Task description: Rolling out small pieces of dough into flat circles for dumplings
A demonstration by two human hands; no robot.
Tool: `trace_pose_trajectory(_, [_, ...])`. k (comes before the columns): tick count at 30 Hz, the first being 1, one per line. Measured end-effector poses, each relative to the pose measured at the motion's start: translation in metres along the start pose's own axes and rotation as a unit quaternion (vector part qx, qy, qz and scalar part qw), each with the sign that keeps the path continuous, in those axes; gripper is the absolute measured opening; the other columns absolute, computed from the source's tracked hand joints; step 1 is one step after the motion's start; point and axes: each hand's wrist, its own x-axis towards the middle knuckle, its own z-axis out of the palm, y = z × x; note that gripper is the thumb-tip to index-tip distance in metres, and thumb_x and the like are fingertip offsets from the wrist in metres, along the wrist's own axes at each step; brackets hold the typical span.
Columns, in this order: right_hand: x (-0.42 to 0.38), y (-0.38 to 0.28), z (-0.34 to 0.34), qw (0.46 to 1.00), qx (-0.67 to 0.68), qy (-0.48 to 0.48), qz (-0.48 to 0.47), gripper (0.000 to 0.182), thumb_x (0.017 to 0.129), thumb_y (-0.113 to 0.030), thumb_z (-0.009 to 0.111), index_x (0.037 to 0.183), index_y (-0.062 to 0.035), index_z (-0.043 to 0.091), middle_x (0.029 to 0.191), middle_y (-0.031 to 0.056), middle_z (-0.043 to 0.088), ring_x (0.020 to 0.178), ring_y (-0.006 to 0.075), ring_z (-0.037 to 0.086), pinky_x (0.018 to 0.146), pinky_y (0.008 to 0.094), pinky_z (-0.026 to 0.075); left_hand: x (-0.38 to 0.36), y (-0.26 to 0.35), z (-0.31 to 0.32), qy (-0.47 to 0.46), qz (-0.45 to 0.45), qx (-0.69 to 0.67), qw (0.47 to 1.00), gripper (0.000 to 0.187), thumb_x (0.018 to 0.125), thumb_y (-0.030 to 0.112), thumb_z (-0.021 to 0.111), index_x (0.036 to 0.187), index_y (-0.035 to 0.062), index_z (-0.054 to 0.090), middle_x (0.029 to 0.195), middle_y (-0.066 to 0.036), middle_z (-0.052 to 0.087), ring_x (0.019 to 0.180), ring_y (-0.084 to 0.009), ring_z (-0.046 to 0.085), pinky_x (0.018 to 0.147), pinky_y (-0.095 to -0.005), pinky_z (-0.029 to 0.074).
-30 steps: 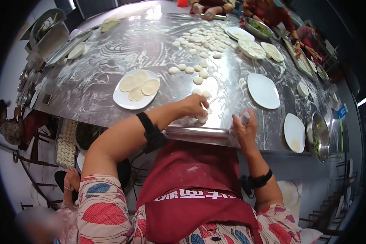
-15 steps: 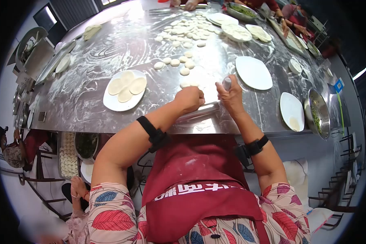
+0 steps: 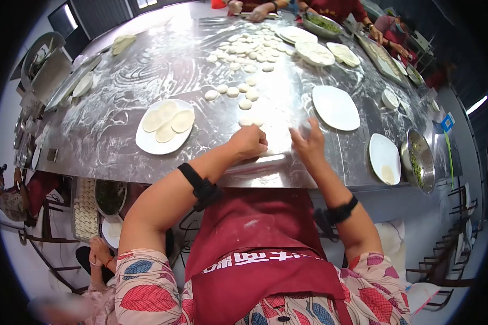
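My left hand (image 3: 248, 142) is closed on the metal table near its front edge, and what its fingers hold is hidden. A flattened dough piece (image 3: 246, 122) lies just beyond it. To the right, my right hand (image 3: 309, 142) is raised over the table and smeared by motion; whether it holds anything cannot be made out. A shiny bar-like strip (image 3: 270, 158) shows between the hands. Several small dough rounds (image 3: 232, 92) lie ahead. A white plate (image 3: 165, 147) with several flat wrappers (image 3: 168, 110) is at the left, and a bare white plate (image 3: 336, 108) at the right.
Many dough pieces (image 3: 252, 47) lie on the floured table (image 3: 114, 122). At right are a plate with one wrapper (image 3: 385, 157) and a steel bowl of greens (image 3: 419, 160). Co-workers' hands (image 3: 259, 12) are at the far edge. A tray of dumplings (image 3: 85, 208) stands lower left.
The pale grey handle that showed in my right hand is no longer distinct, and that hand is blurred. My left hand stays closed. The view has shifted slightly, with the table lower in it.
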Motion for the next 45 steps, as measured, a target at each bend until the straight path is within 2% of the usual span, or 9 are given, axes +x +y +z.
trace_pose_trajectory(9, [0.032,0.015,0.021,0.999,-0.012,0.009,-0.033,0.027,0.08,-0.011,0.065,0.093,-0.0009,0.043,0.06,0.0106,0.056,0.051,0.0179,0.055,0.048,0.0309,0.043,0.002,-0.004,-0.007,0.016,0.012,0.073,0.997,0.013,0.076,0.012,0.062,0.084,0.0017,0.062,0.078,-0.014,0.065,0.074,-0.0252,0.062,0.067,-0.0361,0.047])
trace_pose_trajectory(13, [0.015,0.004,0.008,0.999,-0.041,0.003,-0.022,0.026,0.081,-0.01,0.065,0.092,-0.0009,0.043,0.062,0.0099,0.057,0.052,0.0169,0.056,0.048,0.0298,0.044,0.009,-0.017,-0.004,-0.021,0.054,0.031,0.998,0.012,0.075,0.01,0.062,0.083,0.0017,0.061,0.077,-0.013,0.064,0.069,-0.0227,0.061,0.064,-0.0351,0.047])
trace_pose_trajectory(17, [-0.026,-0.002,-0.017,1.0,0.008,-0.022,0.004,0.025,0.081,-0.009,0.064,0.092,-0.0019,0.043,0.063,0.009,0.058,0.052,0.0147,0.056,0.047,0.0288,0.044,-0.003,-0.016,-0.006,-0.1,-0.045,-0.168,0.98,0.012,0.075,0.008,0.061,0.082,-0.0006,0.058,0.076,-0.013,0.063,0.072,-0.021,0.061,0.066,-0.0335,0.047])
trace_pose_trajectory(20, [-0.001,0.0,-0.003,1.0,-0.01,-0.007,-0.007,0.026,0.08,-0.009,0.065,0.093,-0.0017,0.043,0.063,0.0102,0.058,0.052,0.0158,0.058,0.047,0.0304,0.045,-0.004,-0.006,-0.01,-0.055,0.045,-0.003,0.997,0.012,0.076,0.009,0.06,0.083,-0.0007,0.059,0.077,-0.013,0.063,0.074,-0.0216,0.061,0.067,-0.0335,0.047])
trace_pose_trajectory(25, [0.038,0.026,0.024,0.995,-0.06,0.026,-0.07,0.03,0.077,-0.012,0.067,0.094,-0.0011,0.045,0.062,0.0132,0.058,0.051,0.0215,0.059,0.046,0.0339,0.043,0.016,-0.006,-0.003,-0.041,0.002,-0.019,0.999,0.014,0.077,0.011,0.061,0.087,0.0011,0.063,0.08,-0.015,0.064,0.074,-0.0264,0.061,0.068,-0.0353,0.047])
trace_pose_trajectory(28, [-0.01,0.002,-0.008,1.0,-0.003,-0.004,0.003,0.027,0.079,-0.011,0.067,0.09,-0.0022,0.043,0.058,0.0103,0.057,0.05,0.0181,0.058,0.046,0.0314,0.043,0.006,-0.008,-0.004,-0.058,0.046,0.057,0.996,0.013,0.079,0.011,0.06,0.087,0.0007,0.063,0.079,-0.016,0.065,0.073,-0.0272,0.061,0.067,-0.0357,0.047])
trace_pose_trajectory(32, [-0.03,0.002,-0.015,1.0,0.017,-0.009,0.003,0.027,0.079,-0.01,0.066,0.089,-0.0024,0.043,0.058,0.0099,0.056,0.048,0.0173,0.055,0.045,0.0307,0.043,-0.005,-0.012,-0.008,-0.114,-0.052,-0.145,0.981,0.014,0.079,0.012,0.06,0.085,-0.0004,0.063,0.079,-0.018,0.064,0.072,-0.0272,0.061,0.067,-0.0364,0.046])
trace_pose_trajectory(35, [0.024,0.013,0.014,0.999,-0.013,0.013,-0.048,0.026,0.08,-0.011,0.066,0.089,-0.0022,0.043,0.059,0.0104,0.056,0.048,0.0176,0.054,0.045,0.0309,0.043,0.0,-0.005,-0.01,-0.034,0.03,0.034,0.998,0.016,0.081,0.015,0.06,0.085,-0.0005,0.063,0.079,-0.018,0.064,0.073,-0.0275,0.061,0.067,-0.0372,0.046])
trace_pose_trajectory(45, [-0.031,0.002,-0.018,0.999,0.02,-0.022,0.02,0.025,0.08,-0.007,0.064,0.093,-0.0014,0.044,0.061,0.0101,0.057,0.051,0.0153,0.056,0.045,0.029,0.043,-0.005,-0.013,-0.01,-0.051,0.02,-0.007,0.998,0.022,0.072,0.016,0.062,0.086,-0.0017,0.062,0.078,-0.021,0.063,0.076,-0.0317,0.061,0.069,-0.0382,0.046])
